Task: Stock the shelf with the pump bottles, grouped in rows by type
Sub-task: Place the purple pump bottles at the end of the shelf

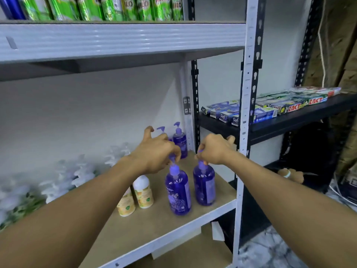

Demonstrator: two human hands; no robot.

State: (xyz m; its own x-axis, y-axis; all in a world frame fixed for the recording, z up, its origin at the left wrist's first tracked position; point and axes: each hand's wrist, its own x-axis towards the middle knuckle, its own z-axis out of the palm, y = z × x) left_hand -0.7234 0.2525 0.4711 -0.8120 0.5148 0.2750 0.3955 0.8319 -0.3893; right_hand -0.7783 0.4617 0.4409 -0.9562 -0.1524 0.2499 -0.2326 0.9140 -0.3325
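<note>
Fingers of left hand (154,151) and right hand (214,149) pinch pumps of purple bottles (178,192) below Milo packs (143,8).

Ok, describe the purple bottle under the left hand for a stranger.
On the white rack's wooden shelf, near its right end, two purple bottles stand in front. It is the left bottle, pump held by the left hand. Unlike the right bottle, it stands beside the cream bottles.

Shop stockroom: shelving (123,41) of packaged goods (270,109)
</note>
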